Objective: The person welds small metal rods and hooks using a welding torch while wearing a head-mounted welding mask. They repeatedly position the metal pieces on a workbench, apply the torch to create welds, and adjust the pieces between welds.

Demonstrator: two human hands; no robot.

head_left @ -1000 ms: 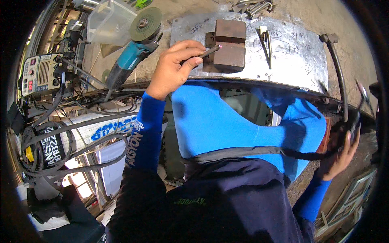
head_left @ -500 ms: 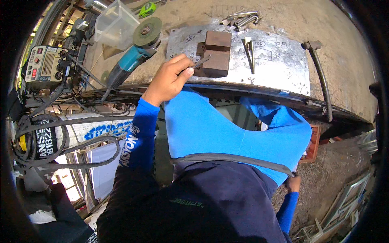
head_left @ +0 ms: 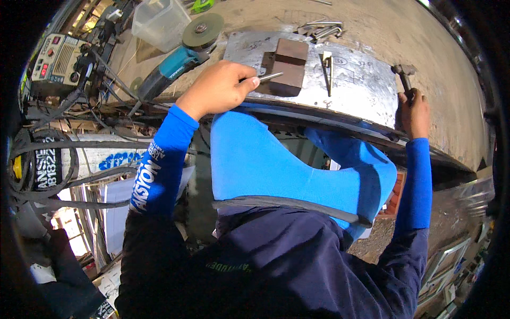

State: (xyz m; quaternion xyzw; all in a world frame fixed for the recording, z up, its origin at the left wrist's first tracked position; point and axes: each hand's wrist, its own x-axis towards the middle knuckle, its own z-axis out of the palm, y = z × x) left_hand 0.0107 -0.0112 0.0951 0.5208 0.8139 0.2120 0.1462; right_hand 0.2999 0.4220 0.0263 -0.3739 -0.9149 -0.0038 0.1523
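Observation:
Pinched in my left hand (head_left: 223,87) is a short thin metal rod (head_left: 272,76), its free end pointing right beside a brown rectangular metal block (head_left: 288,80). A second brown block (head_left: 291,51) sits against its far side. Both are on a scribbled-on silver metal plate (head_left: 366,80) at the bench's near edge. At the right, my right hand (head_left: 416,114) is closed around the handle of a hammer (head_left: 406,69), just below its head. A narrow L-shaped metal piece (head_left: 328,74) lies on the plate between the blocks and the hammer.
An angle grinder (head_left: 178,64) with its disc up lies on the bench's left, near a clear plastic bin (head_left: 159,25). Metal rods (head_left: 322,30) are piled behind the plate. A welding machine (head_left: 57,63) and looped cables (head_left: 79,202) occupy the left. Blue cloth (head_left: 255,165) covers my lap.
My right hand has risen from beside my waist to the bench and taken hold of the hammer. My left hand still holds the rod, which now lies more level.

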